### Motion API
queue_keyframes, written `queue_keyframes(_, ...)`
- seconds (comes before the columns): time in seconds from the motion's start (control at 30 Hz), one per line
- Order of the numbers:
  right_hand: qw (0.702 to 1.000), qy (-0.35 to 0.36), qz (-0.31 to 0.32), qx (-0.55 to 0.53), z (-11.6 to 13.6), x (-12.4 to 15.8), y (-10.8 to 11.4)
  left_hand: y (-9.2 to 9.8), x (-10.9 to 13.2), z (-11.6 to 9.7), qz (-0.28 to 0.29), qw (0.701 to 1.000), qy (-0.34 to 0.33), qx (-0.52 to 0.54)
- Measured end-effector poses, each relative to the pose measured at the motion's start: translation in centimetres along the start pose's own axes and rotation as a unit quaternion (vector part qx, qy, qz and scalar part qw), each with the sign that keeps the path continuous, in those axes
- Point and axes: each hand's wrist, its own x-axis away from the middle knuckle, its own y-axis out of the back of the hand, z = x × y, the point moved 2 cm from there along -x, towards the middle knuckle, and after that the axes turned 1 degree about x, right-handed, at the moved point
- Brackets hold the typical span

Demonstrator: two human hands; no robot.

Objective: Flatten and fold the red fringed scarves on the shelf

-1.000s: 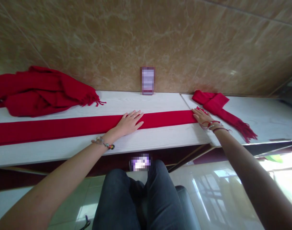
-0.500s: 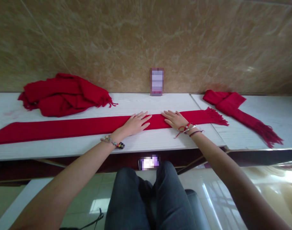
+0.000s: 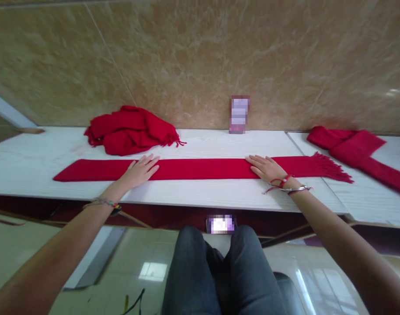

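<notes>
A long red scarf (image 3: 203, 169) lies flat in a narrow strip along the white table, its fringe at the right end and a slanted fold at the left. My left hand (image 3: 139, 172) rests on its left part, palm down with the fingers spread. On the right part lies my right hand (image 3: 266, 168), also flat with fingers stretched out. Neither hand grips the cloth. Behind the strip, to the left, a second red scarf (image 3: 130, 131) sits in a crumpled heap with some fringe showing.
Another folded red scarf (image 3: 353, 148) lies at the right, running out of view. A blurred phone-like object (image 3: 239, 114) leans on the marbled wall (image 3: 193, 65). Below the edge of the white table (image 3: 200, 194), a second blurred screen (image 3: 221, 224) shows near my knees.
My left hand has slid left along the flat scarf, away from my right hand, which stays on the right part. The camera view has turned left, showing the scarf's whole left end.
</notes>
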Motion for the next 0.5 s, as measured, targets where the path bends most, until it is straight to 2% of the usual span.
queue_keyframes(0.1,1.000,-0.002,0.004,0.000,-1.1,0.9,-0.2,0.0,0.2,0.4,0.007,1.000,0.022,0.007)
queue_keyframes(0.3,0.999,-0.040,0.025,0.012,-4.6,4.1,0.0,0.2,-1.0,-3.3,-0.016,0.999,-0.027,0.007)
queue_keyframes(0.5,0.997,-0.054,0.056,0.025,-4.5,4.3,1.1,0.9,-2.1,-4.4,0.018,1.000,-0.006,0.007)
